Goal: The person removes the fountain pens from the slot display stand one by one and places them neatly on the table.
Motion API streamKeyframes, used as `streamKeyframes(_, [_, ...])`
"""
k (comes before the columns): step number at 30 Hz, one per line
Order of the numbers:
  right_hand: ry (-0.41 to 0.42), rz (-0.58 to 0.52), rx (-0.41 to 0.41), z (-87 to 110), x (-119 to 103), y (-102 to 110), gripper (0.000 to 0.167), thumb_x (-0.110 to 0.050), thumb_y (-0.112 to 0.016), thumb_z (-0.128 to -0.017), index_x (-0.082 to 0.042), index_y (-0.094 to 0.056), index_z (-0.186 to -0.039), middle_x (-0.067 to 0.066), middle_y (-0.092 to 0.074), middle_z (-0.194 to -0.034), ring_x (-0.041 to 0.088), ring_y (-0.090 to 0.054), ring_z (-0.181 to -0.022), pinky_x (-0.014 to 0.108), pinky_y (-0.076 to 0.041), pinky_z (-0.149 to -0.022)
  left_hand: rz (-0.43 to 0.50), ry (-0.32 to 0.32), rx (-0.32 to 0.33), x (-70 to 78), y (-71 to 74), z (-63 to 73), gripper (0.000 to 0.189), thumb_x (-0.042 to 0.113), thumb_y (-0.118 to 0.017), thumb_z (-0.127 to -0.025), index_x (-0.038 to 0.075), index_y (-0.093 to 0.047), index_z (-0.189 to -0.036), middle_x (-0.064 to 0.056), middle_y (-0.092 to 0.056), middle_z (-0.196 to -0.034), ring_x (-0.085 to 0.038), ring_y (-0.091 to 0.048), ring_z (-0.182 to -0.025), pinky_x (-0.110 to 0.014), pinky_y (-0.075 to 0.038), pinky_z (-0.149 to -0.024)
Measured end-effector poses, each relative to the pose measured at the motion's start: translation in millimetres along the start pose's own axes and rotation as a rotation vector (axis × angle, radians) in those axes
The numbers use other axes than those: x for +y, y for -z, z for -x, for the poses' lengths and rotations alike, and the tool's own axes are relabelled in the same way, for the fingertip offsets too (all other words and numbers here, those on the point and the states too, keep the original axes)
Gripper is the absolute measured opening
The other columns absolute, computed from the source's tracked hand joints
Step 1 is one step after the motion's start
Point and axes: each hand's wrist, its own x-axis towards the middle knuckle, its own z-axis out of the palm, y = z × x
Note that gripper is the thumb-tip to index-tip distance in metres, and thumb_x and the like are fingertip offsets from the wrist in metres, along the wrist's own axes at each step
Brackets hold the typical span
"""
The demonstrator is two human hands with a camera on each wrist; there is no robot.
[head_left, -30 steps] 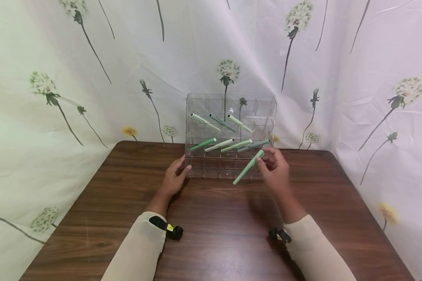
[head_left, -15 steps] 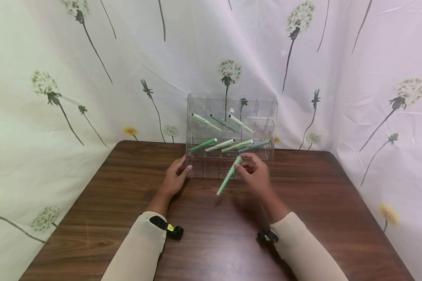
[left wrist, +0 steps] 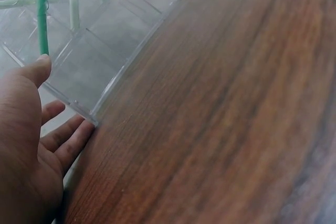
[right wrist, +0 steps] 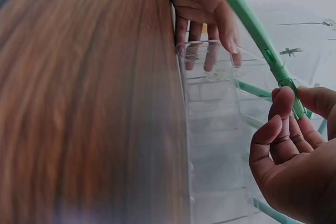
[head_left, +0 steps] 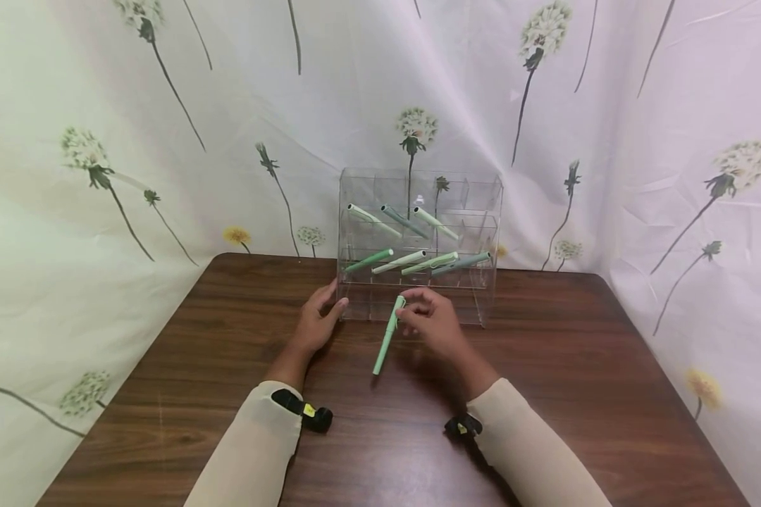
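Observation:
My right hand (head_left: pixel 432 324) pinches a light green capped pen (head_left: pixel 387 343) by its clip end, in front of the bottom tier of a clear acrylic pen rack (head_left: pixel 480 306). The pen's other end points down toward me. In the right wrist view, thumb and fingertips grip the pen (right wrist: pixel 257 35) near its clip. My left hand (head_left: pixel 317 325) rests against the rack's left side, fingers extended along the panel and thumb at the front edge, as the left wrist view shows. Three pens, among them a grey-green pen (head_left: pixel 404 221), lie in an upper tier; several, including a bright green pen (head_left: pixel 369 260), sit below.
The rack stands toward the back of a dark wooden table (head_left: pixel 380 436). Behind it hangs a pale curtain (head_left: pixel 330 105) printed with dandelions. A black camera strap (head_left: pixel 301 410) circles the left wrist; another strap (head_left: pixel 463 426) is on the right.
My right hand has carried the green pen left and toward me, from the rack's right end to its middle, and the pen has turned steeper. The left hand stays at the rack's side.

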Motion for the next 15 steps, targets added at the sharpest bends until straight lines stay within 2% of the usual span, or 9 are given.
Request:
streamKeyframes(3, [-0.053, -0.016, -0.029, -3.9, 7.1, -7.0, 0.032, -0.006, -0.076, -0.102, 0.000, -0.070, -0.133, 0.016, -0.083, -0.097, 0.024, -0.070, -0.064, 0.041, -0.065, -0.070, 0.000, 0.006, -0.013, -2.8, 0.9, -0.2, 0.060, 0.018, -0.068, -0.110, 0.010, -0.047, -0.166, -0.024, -0.055, -0.161, -0.040, -0.059, -0.143, -0.055, -0.045, -0.120])
streamKeyframes(6, [-0.117, -0.040, -0.043, -7.4, 13.3, -16.1, 0.032, -0.008, -0.078, -0.101, -0.001, -0.072, -0.131, 0.007, -0.083, -0.092, 0.018, -0.068, -0.062, 0.037, -0.062, -0.067, 0.000, 0.004, -0.017, -3.5, 1.4, 0.3, 0.061, 0.018, -0.068, -0.110, 0.009, -0.046, -0.166, -0.024, -0.053, -0.163, -0.042, -0.056, -0.146, -0.058, -0.043, -0.122])
streamKeyframes(10, [-0.193, -0.054, -0.056, -11.1, 19.2, -29.2, 0.031, -0.010, -0.080, -0.100, -0.003, -0.072, -0.129, 0.003, -0.082, -0.088, 0.017, -0.068, -0.060, 0.033, -0.057, -0.062, 0.015, -0.003, -0.002, 5.3, -1.0, 2.9, 0.059, 0.012, -0.067, -0.110, 0.003, -0.046, -0.165, -0.030, -0.052, -0.161, -0.049, -0.053, -0.147, -0.064, -0.040, -0.123])
streamKeyframes(13, [-0.231, -0.050, -0.067, -12.4, 21.7, -37.5, 0.031, -0.011, -0.080, -0.100, -0.004, -0.072, -0.130, 0.009, -0.082, -0.090, 0.016, -0.069, -0.061, 0.031, -0.053, -0.060, 0.032, -0.002, 0.012, 11.6, -3.5, 4.4, 0.059, 0.008, -0.066, -0.110, 0.000, -0.046, -0.164, -0.035, -0.051, -0.159, -0.053, -0.053, -0.145, -0.066, -0.039, -0.123])
streamKeyframes(15, [-0.242, -0.052, -0.071, -13.1, 23.3, -42.4, 0.031, -0.011, -0.079, -0.101, -0.005, -0.072, -0.130, 0.011, -0.082, -0.091, 0.015, -0.069, -0.061, 0.031, -0.053, -0.060, 0.033, -0.001, 0.014, 10.2, -4.1, 3.7, 0.059, 0.008, -0.066, -0.110, 0.000, -0.045, -0.164, -0.036, -0.051, -0.159, -0.054, -0.053, -0.145, -0.066, -0.038, -0.122])
